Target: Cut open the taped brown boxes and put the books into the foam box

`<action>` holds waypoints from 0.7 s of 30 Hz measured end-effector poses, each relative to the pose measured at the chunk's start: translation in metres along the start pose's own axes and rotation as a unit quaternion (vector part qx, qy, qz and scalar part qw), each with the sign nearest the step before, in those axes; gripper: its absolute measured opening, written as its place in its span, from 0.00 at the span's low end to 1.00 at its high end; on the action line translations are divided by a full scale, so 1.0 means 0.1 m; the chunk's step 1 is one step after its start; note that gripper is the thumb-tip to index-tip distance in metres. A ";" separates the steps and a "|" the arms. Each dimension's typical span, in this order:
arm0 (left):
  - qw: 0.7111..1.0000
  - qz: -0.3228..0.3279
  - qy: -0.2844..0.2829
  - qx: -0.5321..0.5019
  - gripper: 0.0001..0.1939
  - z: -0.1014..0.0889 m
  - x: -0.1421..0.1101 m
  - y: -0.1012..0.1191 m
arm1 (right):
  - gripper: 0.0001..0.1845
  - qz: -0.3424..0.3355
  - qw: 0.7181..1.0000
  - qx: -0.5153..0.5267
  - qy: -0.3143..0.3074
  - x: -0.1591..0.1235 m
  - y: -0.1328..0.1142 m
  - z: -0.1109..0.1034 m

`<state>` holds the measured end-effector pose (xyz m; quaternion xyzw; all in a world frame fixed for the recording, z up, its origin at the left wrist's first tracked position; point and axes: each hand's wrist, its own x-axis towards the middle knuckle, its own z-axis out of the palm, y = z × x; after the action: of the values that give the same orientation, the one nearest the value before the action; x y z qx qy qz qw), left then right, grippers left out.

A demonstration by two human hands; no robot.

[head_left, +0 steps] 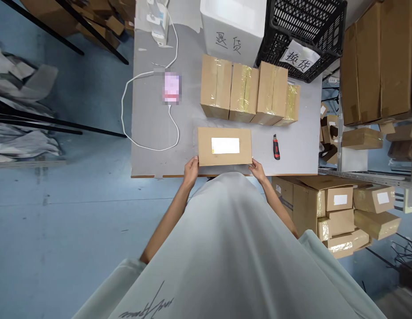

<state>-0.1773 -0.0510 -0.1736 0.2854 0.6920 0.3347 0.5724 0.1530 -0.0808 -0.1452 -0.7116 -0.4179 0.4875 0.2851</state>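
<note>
A brown cardboard box point(225, 159) with a white label point(225, 145) on its top lies near the front edge of the grey table. At its left front corner, my left hand point(191, 171) is closed on the box. My right hand point(257, 170) grips the opposite corner, fingers bent against the side. To the right of the box lies a red and black utility knife point(276, 147), touched by neither hand. Behind it stand several taped cardboard boxes point(245, 91) in a row.
At the back are a white bin point(232, 37) and a black plastic crate point(302, 40), both with Chinese writing. A white cable point(126, 110) loops past a blurred pinkish object point(172, 87) and a power strip point(159, 24). More cartons point(339, 217) are stacked right of the table.
</note>
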 end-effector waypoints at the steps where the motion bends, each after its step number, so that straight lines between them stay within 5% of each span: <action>1: 1.000 0.000 0.001 -0.011 0.36 -0.01 -0.01 0.01 | 0.30 -0.004 1.000 0.008 -0.006 -0.01 -0.03 0.04; 5: 0.999 0.024 0.013 -0.022 0.39 -0.12 -0.04 0.14 | 0.37 -0.011 1.000 0.014 0.017 -0.04 -0.18 0.07; 12: 0.975 0.198 0.013 0.099 0.42 -0.41 -0.01 0.52 | 0.39 -0.131 0.983 -0.105 0.072 -0.13 -0.61 -0.13; 21: 0.960 0.139 -0.031 0.242 0.34 -0.43 0.14 0.58 | 0.43 -0.061 0.971 -0.205 0.103 0.04 -0.52 0.14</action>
<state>-0.2212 -0.0109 -0.1311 0.5190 0.6875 0.2249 0.4553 0.1242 -0.0517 -0.1101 -0.7742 -0.5205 0.2971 0.2035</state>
